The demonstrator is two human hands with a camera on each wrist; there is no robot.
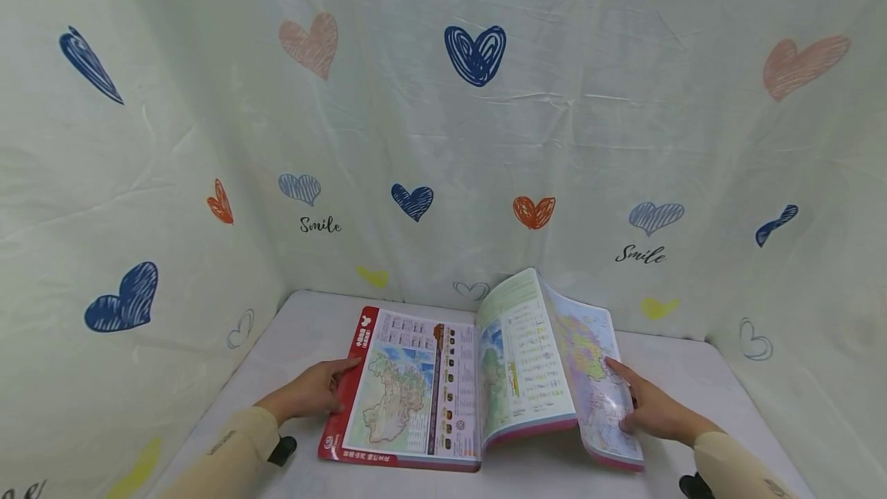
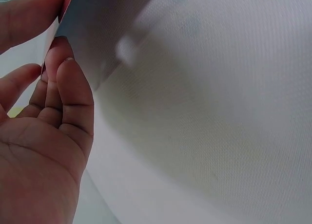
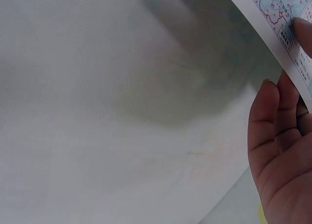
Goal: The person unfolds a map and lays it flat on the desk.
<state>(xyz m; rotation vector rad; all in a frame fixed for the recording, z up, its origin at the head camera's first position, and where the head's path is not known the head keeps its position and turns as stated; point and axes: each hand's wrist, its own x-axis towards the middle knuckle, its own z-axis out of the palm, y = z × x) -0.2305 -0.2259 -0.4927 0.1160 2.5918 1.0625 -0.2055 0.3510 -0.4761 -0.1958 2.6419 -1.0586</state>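
Note:
An atlas (image 1: pixel 398 399) with printed maps lies spread on the white table, its red-bordered cover panel at the left. My left hand (image 1: pixel 308 393) holds that panel's red outer edge. In the left wrist view the edge passes between thumb and fingers (image 2: pixel 75 97). Raised middle pages (image 1: pixel 530 360) arch up from the spine, showing a green map and lines of text. At the right, my right hand (image 1: pixel 658 410) pinches the outer edge of a page section (image 1: pixel 596 376) with a multicoloured map. The right wrist view shows the thumb above that edge and fingers (image 3: pixel 265 117) beneath it.
The white table (image 1: pixel 298 322) extends around the atlas. Behind and at both sides hangs a pale curtain (image 1: pixel 416 129) printed with hearts and the word "Smile". Its lower part meets the table's back edge, close behind the raised pages. Dark wrist devices (image 1: pixel 282 451) sit by both sleeves.

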